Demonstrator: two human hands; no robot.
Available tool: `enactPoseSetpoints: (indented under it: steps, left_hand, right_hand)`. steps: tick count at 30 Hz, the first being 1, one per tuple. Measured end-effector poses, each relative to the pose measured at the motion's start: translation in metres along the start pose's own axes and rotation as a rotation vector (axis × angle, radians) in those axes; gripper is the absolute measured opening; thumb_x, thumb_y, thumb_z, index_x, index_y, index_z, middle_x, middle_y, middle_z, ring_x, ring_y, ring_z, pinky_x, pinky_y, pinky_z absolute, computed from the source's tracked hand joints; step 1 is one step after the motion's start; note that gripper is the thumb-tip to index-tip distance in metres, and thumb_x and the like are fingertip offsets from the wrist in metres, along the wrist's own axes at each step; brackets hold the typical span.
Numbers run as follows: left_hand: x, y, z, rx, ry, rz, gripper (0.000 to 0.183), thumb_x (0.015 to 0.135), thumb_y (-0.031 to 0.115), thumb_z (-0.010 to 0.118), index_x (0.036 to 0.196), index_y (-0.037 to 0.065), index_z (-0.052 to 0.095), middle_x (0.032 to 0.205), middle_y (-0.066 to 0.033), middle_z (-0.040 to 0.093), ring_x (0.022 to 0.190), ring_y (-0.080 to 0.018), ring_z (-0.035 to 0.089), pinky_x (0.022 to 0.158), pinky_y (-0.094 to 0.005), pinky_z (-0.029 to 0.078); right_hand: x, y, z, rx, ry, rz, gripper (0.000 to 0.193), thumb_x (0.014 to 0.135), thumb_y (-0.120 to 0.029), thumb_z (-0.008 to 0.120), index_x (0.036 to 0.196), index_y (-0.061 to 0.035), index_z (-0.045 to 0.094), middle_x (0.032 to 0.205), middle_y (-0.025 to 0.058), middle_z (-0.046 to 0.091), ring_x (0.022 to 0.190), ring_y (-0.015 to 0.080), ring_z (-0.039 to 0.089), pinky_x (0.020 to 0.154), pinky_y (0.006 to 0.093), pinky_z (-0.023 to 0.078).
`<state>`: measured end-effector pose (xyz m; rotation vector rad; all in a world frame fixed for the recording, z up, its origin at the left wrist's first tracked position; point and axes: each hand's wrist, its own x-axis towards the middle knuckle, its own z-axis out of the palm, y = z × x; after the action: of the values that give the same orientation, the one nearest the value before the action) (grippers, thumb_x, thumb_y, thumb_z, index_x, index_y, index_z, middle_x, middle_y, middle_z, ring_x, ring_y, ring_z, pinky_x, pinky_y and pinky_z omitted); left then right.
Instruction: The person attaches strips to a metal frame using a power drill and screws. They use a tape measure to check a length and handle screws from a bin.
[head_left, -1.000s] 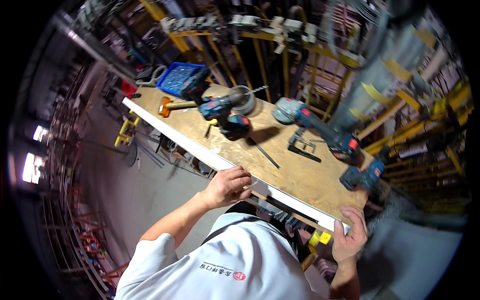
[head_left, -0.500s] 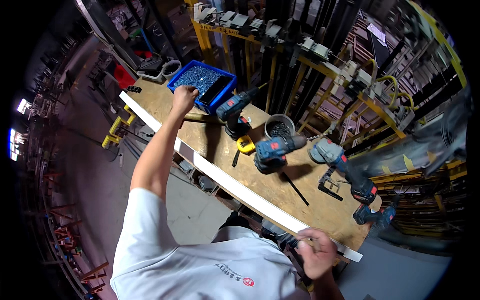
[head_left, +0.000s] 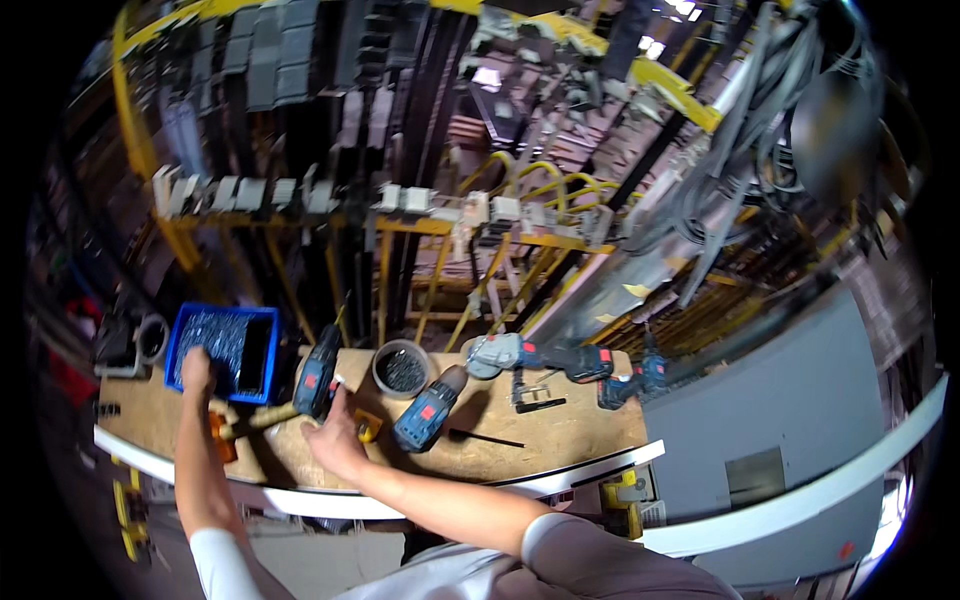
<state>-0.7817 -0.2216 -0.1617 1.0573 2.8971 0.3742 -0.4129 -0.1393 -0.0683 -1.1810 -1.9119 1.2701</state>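
Note:
My left hand (head_left: 197, 372) is closed at the front left of the blue bin (head_left: 255, 394), which holds many small metal screws and a black block. Whatever its fingers hold is hidden. Over the workbench (head_left: 580, 440), my right hand (head_left: 337, 442) reaches with fingers stretched toward an upright cordless drill (head_left: 317, 372); whether they touch cannot be told. Beside that hand sits a yellow tape measure (head_left: 369, 426), partly covered. A wooden handle (head_left: 265, 418) lies between my forearms, near an orange thing (head_left: 222, 440). Along the bench's front edge runs a long white strip (head_left: 570, 481).
Right of my hands stand a tub (head_left: 378, 352) of dark screws and a second cordless drill (head_left: 428, 412). A thin black rod (head_left: 488, 438), an angle grinder (head_left: 500, 352) and another drill (head_left: 652, 372) lie farther right. Behind the bench rises a yellow rack (head_left: 385, 290) of long profiles.
My right hand has come from the white strip at the bench's right end to beside the upright drill. The left hand stays at the blue bin. My view has swung round and up toward the rack.

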Motion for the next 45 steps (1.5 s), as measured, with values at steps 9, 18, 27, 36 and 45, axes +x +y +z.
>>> enactPoseSetpoints:
  steps: [9,18,27,36,45]
  left_hand:
    - [-0.009,-0.009,-0.027,0.002,0.103,0.011,0.024,0.083,0.018,0.079,0.084,-0.004,0.069,0.094,-0.0307,0.071,0.094,-0.0524,0.069,0.085,-0.0597,0.055]
    - [0.027,-0.017,0.002,0.034,0.193,0.280,0.020,0.089,0.008,0.054,0.077,-0.003,0.067,0.086,-0.0318,0.069,0.083,-0.0522,0.068,0.076,-0.0613,0.053]
    - [0.035,-0.019,-0.022,0.158,0.174,0.230,0.017,0.087,0.006,0.060,0.080,-0.001,0.074,0.091,-0.0290,0.075,0.086,-0.0490,0.073,0.079,-0.0578,0.059]
    - [0.018,-0.009,-0.091,-0.217,0.430,-0.045,0.031,0.087,0.021,0.081,0.083,-0.007,0.067,0.091,-0.0294,0.073,0.082,-0.0530,0.066,0.076,-0.0548,0.055]
    - [-0.197,0.173,-0.242,-1.891,-0.024,-0.121,0.011,0.085,-0.003,0.063,0.076,0.004,0.066,0.068,-0.0054,0.061,0.057,-0.0150,0.057,0.051,-0.0273,0.044]
  right_hand:
    - [0.016,-0.007,0.040,0.121,0.100,-0.102,0.091,0.088,-0.016,0.083,0.163,-0.0016,0.032,0.156,0.0280,0.049,0.146,0.0441,0.048,0.120,0.0479,0.041]
    - [0.035,-0.014,0.022,0.170,0.252,-0.191,0.064,0.090,-0.009,0.077,0.148,-0.0018,0.052,0.133,0.0251,0.062,0.125,0.0406,0.061,0.110,0.0473,0.048]
    - [-0.084,-0.133,-0.157,0.398,-0.359,-0.349,0.066,0.095,-0.007,0.078,0.153,-0.0018,0.047,0.138,0.0157,0.064,0.124,0.0247,0.064,0.108,0.0379,0.052]
    - [-0.140,-0.042,-0.272,0.246,-0.506,-0.697,0.041,0.090,-0.007,0.081,0.126,0.0058,0.065,0.121,0.0215,0.072,0.104,0.0346,0.074,0.094,0.0434,0.059]
    - [-0.189,0.024,-0.322,0.485,-0.442,0.326,0.045,0.105,-0.015,0.072,0.147,-0.0034,0.060,0.126,0.0085,0.074,0.109,0.0194,0.071,0.096,0.0330,0.059]
